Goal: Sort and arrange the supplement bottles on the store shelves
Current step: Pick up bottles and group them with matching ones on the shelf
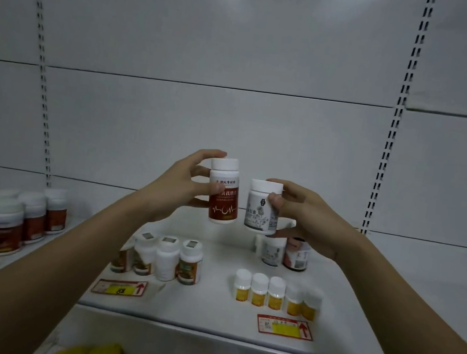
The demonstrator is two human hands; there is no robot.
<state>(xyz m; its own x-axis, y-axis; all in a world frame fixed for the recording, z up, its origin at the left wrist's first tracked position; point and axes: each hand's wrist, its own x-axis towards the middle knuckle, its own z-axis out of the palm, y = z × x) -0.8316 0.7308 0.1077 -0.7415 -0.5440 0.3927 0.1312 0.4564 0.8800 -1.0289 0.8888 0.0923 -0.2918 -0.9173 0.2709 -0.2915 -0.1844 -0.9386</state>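
Bottles held, two, above the shelf point(210, 306): our left hand point(178, 187) grips the red-labelled bottle point(223, 196) upright; our right hand point(304, 215) grips the white-labelled bottle point(262, 209) just beside it, apart. Near the shelf's front edge we list a row of yellow-labelled bottles point(275, 296) and four white-capped bottles point(166, 257); at its left end, brown-labelled bottles point(12, 223).

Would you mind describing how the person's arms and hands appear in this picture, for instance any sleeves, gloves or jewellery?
Both forearms are bare up to the picture's lower edge, with no sleeve showing. The left hand and right hand wear no gloves, and no ring, watch or bracelet is visible. No markings show.
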